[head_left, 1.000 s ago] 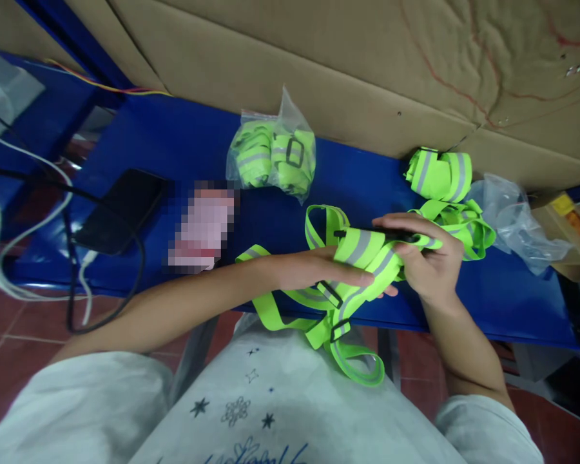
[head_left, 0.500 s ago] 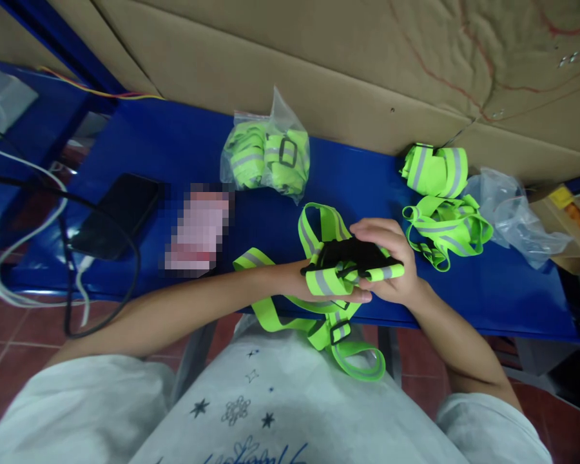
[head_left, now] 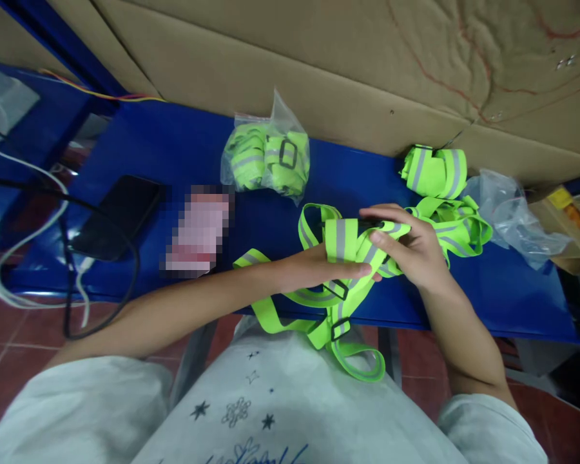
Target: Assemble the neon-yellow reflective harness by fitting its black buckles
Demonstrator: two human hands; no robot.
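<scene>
Between my hands is a neon-green reflective strap (head_left: 342,241) with a grey stripe, partly gathered into a folded bundle. My left hand (head_left: 314,267) reaches in from the left and grips the bundle, its thumb lying over the strap and its other fingers mostly hidden. On the right side, my right hand (head_left: 413,248) is closed around the bundle, with the thumb pressed on the strap. A loose tail with a black slide buckle (head_left: 340,328) hangs over the table's front edge, ending in a loop near my shirt. Another loop stands up behind my left hand.
A clear bag (head_left: 265,158) of rolled green straps sits at the back. To the right are a rolled strap (head_left: 437,171), a loose strap (head_left: 459,225), a plastic bag (head_left: 517,212) and a cardboard box (head_left: 568,219). Leftward lie a black phone-like device (head_left: 118,216) and cables (head_left: 65,258).
The bundle has turned over in my hands: its black side, visible before, is now mostly hidden and green strap faces up. My right hand has shifted slightly right, its thumb now on top.
</scene>
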